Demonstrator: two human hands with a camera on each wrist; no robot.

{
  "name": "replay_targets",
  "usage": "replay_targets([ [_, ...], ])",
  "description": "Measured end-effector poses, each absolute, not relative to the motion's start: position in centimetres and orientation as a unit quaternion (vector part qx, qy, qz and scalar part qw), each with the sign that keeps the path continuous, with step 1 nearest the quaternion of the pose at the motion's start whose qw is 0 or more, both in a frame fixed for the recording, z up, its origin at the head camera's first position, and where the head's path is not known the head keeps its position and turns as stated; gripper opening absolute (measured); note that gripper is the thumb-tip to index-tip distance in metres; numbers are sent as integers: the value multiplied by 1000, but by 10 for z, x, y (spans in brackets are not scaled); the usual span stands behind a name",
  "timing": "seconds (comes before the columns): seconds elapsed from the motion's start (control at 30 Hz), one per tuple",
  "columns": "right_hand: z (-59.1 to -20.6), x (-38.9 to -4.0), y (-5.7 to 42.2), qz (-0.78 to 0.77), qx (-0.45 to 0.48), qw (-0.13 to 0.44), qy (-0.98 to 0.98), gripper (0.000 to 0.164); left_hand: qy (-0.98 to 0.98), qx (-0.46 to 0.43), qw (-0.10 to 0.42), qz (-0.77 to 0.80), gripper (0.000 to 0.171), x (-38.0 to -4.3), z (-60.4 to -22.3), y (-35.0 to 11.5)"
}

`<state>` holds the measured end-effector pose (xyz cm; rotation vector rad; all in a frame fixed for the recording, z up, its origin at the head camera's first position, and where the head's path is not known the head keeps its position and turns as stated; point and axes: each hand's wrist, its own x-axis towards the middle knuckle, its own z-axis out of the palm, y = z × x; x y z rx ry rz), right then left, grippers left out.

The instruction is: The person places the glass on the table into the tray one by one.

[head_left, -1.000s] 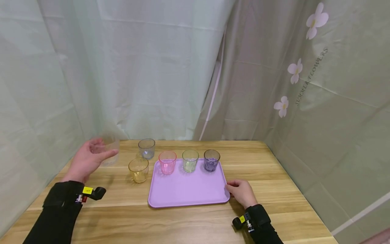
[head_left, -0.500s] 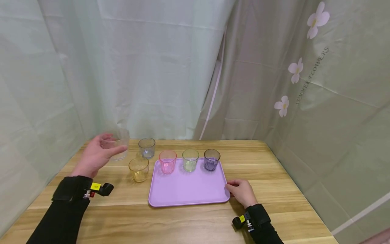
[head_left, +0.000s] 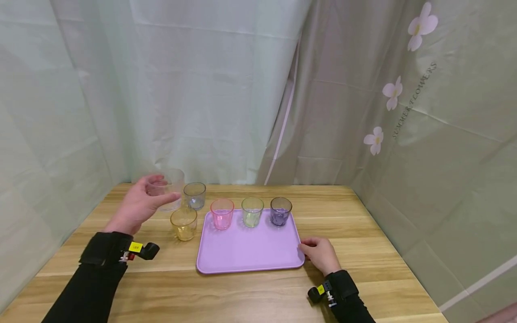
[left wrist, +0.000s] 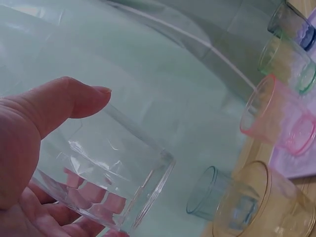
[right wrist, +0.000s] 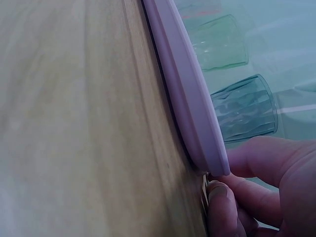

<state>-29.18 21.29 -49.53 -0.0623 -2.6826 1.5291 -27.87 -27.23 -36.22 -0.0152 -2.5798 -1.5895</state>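
Observation:
My left hand (head_left: 137, 205) holds a clear glass (head_left: 174, 184) above the table's back left part, thumb on one side and fingers on the other. In the left wrist view, that clear glass (left wrist: 140, 163) lies tilted across the frame. Just right of it stand a grey glass (head_left: 195, 197) and a yellow glass (head_left: 184, 226). A purple tray (head_left: 250, 255) bears a pink glass (head_left: 222, 217), a green glass (head_left: 252, 215) and a dark glass (head_left: 280, 214) along its far edge. My right hand (head_left: 320, 255) pinches the tray's right rim near the front corner.
The wooden table (head_left: 258, 296) meets hanging curtains (head_left: 210, 103) at the back and both sides. Each wrist wears a black band with a small camera (head_left: 149, 251). Table surface shows in front of the tray and to its right.
My left hand has carried the clear glass rightward, from the far left to beside the grey glass. The right hand and the tray have stayed in place.

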Motion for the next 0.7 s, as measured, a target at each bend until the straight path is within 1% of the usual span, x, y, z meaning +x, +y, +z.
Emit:
replay_targets([
  [0.4,-496,-291,214,494,-25,22,-869,21,-848,-32,54,-526,99,-279,-363,-254],
  [0.7,-494,-291,214,489,-26,18,-872,24,-841,-50,43,-537,96,-279,-364,-238],
])
